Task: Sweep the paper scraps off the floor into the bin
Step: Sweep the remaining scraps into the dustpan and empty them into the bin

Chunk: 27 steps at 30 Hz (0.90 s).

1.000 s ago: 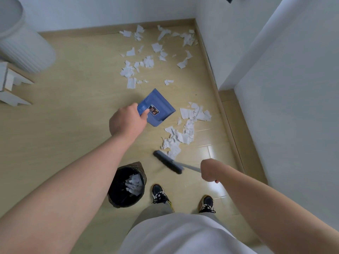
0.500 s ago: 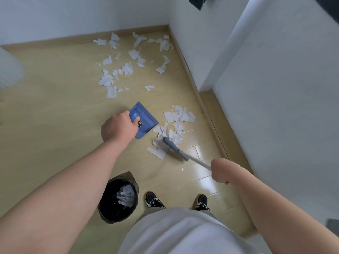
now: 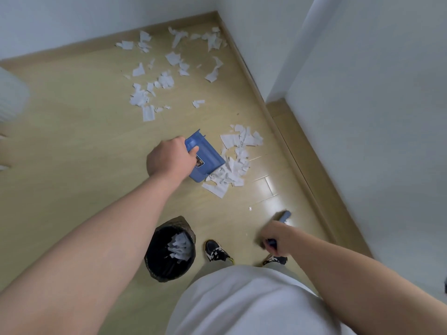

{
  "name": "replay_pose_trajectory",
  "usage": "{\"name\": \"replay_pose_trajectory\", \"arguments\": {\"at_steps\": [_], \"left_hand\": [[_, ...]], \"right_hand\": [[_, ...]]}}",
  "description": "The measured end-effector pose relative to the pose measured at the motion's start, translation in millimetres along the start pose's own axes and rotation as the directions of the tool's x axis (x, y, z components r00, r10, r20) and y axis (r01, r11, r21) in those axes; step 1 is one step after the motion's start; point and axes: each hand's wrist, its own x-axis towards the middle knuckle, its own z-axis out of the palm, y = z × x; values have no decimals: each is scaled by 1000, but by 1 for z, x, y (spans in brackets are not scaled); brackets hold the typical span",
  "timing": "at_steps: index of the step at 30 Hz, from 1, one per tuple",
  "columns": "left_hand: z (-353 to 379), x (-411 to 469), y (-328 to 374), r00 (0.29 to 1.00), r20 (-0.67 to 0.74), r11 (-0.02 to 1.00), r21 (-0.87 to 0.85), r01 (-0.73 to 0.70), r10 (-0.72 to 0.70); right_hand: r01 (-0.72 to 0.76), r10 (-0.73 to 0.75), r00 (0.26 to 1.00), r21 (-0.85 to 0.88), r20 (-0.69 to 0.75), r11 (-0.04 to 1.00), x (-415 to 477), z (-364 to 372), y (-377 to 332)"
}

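Observation:
My left hand [image 3: 169, 159] grips the handle of a blue dustpan [image 3: 205, 158] that rests tilted on the wooden floor. A heap of white paper scraps [image 3: 229, 172] lies against the dustpan's right edge. More scraps [image 3: 164, 76] are scattered farther off toward the back wall. My right hand [image 3: 274, 235] is shut on the brush [image 3: 284, 216], which is blurred and lifted back near my right foot. The black bin [image 3: 169, 255] stands by my left foot with scraps inside.
White walls [image 3: 362, 117] and a wooden skirting board [image 3: 302, 160] close off the right side and the back. A white ribbed object [image 3: 12, 95] sits blurred at the left edge. My shoes [image 3: 216, 250] stand beside the bin.
The brush has pulled back from the scrap heap toward my right foot. The dustpan has stayed by the heap, with scraps pushed against its edge.

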Motion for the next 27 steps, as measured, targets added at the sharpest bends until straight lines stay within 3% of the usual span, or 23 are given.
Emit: {"name": "replay_pose_trajectory", "arguments": {"at_steps": [11,20,27], "left_hand": [[-8,-8,-30,998,2,998,31,62,-62],[0,-9,-59,989,12,988,52,148,-149],[3,-12,-67,974,49,972,-68,224,-221]], "right_hand": [[175,-190,979,176,69,969,-12,18,-52],[281,-291,955,134,64,950,-17,16,-88],[357,-366,929,136,53,924,-50,-9,-111]]}}
